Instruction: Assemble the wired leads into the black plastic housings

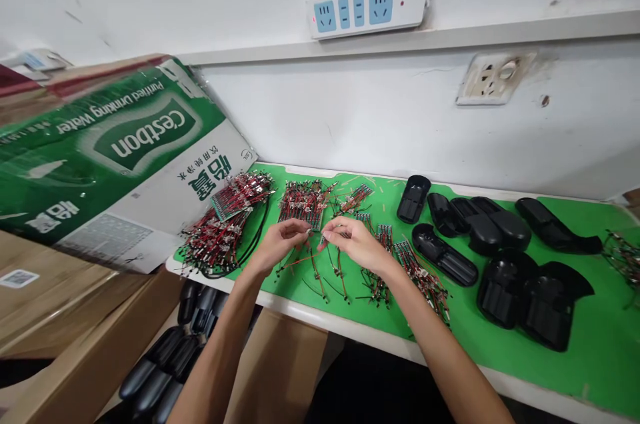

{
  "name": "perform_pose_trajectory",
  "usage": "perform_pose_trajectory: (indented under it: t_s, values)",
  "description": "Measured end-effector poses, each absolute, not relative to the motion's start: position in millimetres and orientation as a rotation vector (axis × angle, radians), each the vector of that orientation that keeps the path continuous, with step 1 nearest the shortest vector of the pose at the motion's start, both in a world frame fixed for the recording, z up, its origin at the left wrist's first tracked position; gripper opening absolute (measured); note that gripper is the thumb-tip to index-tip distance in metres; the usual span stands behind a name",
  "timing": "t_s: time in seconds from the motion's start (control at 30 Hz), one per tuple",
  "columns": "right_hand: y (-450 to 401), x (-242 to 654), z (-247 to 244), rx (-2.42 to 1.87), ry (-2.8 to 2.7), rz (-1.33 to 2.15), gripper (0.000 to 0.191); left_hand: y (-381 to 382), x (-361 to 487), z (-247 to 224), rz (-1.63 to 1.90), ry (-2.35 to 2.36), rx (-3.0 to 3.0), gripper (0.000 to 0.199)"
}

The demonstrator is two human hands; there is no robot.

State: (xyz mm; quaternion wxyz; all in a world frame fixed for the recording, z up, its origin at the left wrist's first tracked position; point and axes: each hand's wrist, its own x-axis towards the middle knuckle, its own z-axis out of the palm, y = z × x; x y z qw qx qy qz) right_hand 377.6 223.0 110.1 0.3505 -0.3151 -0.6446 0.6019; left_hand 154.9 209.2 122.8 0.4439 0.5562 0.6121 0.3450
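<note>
The left hand (pixel 281 245) and right hand (pixel 353 244) meet over a green mat (pixel 590 351), each grip pinched on a thin red wire lead (pixel 314 265), among bundles of wired strips (pixel 305 201); black plastic shells (pixel 443 257) lie to the right.

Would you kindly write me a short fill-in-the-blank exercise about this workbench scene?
The left hand and right hand are over bundles of wired parts whose wires are mostly ____.
The black plastic shells lie to the ____ of the hands on the green mat.
The carton at the left shows the brand name ____.
The power strip on the wall has ____ sockets.

red; right; Cestbon; blue
</note>
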Motion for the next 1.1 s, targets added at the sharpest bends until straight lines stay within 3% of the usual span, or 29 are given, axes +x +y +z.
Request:
perform_pose_trajectory:
  t_s: [0.2, 0.33, 0.47, 0.57, 0.77, 1.1]
  values:
    - [220.6, 371.8, 100.5, -1.166, -1.875, 1.188, 0.011, 205.7, 138.8, 113.4, 0.807, 1.804, 1.606, 0.028]
    - [219.9, 371.9, 101.8, -1.197, -1.844, 1.145, 0.027, 189.4, 147.0, 106.8, 0.74, 1.902, 1.779, 0.019]
    - [218.6, 385.3, 111.0, -1.104, -1.66, 1.39, 0.042, 164.5, 175.1, 113.1, 0.865, 2.053, 1.99, 0.02]
    - [212.5, 393.9, 122.9, -0.811, -1.462, 1.591, 0.039, 148.1, 204.5, 127.9, 1.043, 1.916, 1.891, 0.021]
    - [198.8, 391.6, 126.0, -0.785, -1.184, 1.531, 0.048, 142.0, 237.8, 145.5, 1.11, 1.567, 1.6, 0.026]
    - [192.9, 380.6, 98.2, -0.947, -0.916, 1.5, 0.029, 149.4, 243.4, 133.3, 0.896, 1.612, 1.721, 0.028]
